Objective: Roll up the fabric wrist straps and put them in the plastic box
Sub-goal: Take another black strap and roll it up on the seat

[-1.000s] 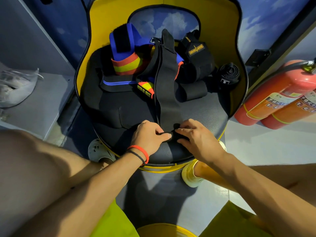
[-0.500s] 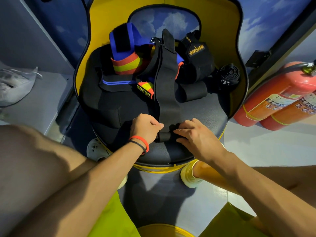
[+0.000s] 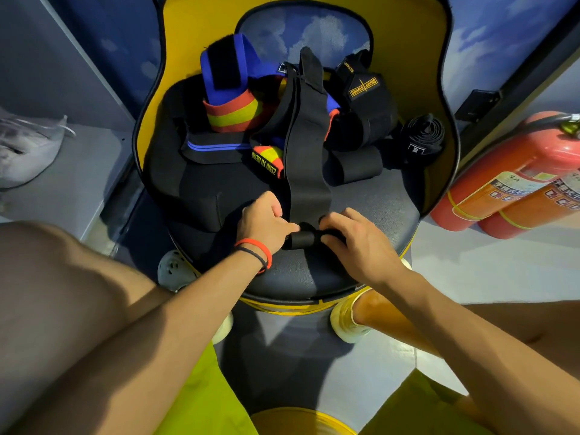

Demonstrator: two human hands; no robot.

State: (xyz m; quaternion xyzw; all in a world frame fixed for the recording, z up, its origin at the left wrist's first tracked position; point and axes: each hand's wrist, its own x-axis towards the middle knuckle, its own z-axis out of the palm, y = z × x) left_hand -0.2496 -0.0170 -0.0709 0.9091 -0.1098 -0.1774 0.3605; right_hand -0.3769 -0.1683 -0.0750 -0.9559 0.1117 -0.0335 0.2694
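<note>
Where your two grips meet, centre frame, both are closed on one black strap [image 3: 309, 171]. Your left grip [image 3: 266, 224] is curled on the left end of its rolled part, and your right grip [image 3: 357, 243] pinches the right end. The roll is small and lies on the black padded seat [image 3: 314, 277]. The rest of the strap runs flat up the frame onto the pile. Pile, upper centre: blue-red-yellow strap [image 3: 232, 98], black wrap with yellow lettering [image 3: 364, 86]. A coiled black strap [image 3: 422, 138] sits apart, right of the pile, near the yellow chair back [image 3: 408, 42]. Two red extinguishers [image 3: 508, 183] at the right edge.
</note>
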